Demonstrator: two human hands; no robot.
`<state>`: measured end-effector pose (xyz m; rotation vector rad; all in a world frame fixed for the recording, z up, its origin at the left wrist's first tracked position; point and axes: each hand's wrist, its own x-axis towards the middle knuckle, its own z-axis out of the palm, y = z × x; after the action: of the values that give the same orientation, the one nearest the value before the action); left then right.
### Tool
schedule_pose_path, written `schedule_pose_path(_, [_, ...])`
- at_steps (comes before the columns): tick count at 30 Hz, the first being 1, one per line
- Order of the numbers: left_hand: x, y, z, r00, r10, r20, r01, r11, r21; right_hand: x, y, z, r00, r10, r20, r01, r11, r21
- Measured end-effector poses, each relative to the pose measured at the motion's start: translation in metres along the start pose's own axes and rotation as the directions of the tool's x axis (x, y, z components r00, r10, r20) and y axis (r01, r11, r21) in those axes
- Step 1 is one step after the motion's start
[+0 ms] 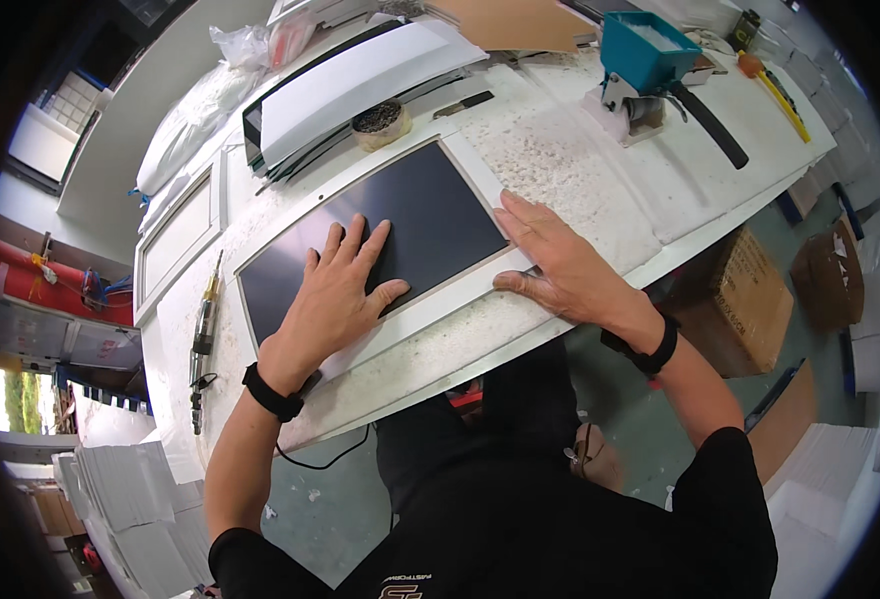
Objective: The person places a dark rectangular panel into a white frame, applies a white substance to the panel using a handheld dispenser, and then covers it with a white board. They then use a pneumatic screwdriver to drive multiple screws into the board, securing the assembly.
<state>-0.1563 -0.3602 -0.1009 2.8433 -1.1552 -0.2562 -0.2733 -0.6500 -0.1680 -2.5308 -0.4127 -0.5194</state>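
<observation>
A white rectangular frame with a dark, glossy panel inside it lies flat on the white worktable. My left hand rests flat on the panel's left part, fingers spread and pointing away from me. At the frame's right end is my right hand. Its fingers stretch along the outer edge and its thumb is held apart near the close right corner. Neither hand is wrapped round anything. Left of the frame lies a slim electric screwdriver with a long bit.
Beyond the frame stand stacked white and dark sheets, a round tub of small dark pieces and a scraper. A teal hopper device with a black lever stands far right. Cardboard boxes sit beyond the table's right edge.
</observation>
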Motion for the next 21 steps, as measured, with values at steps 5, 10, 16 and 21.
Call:
schedule_pose_path(5, [0.008,0.038,-0.027,0.982,0.151,-0.117,-0.178,0.945,-0.276,0.002,-0.010,-0.085,0.986,0.041,-0.165,-0.044,0.999,-0.018])
schedule_pose_path(10, [0.110,0.140,-0.052,0.921,0.294,-0.257,-0.382,0.813,-0.439,0.001,0.074,-0.204,0.862,0.099,-0.498,-0.421,0.687,-0.592])
schedule_pose_path(16, [0.254,0.183,0.027,0.959,0.086,-0.269,-0.212,0.849,-0.484,0.055,0.134,-0.210,0.684,0.729,0.000,-0.683,0.641,-0.351])
schedule_pose_path(21, [0.278,0.219,0.034,0.947,-0.002,-0.322,-0.157,0.871,-0.466,0.054,0.137,-0.213,0.633,0.771,0.071,-0.749,0.633,-0.196])
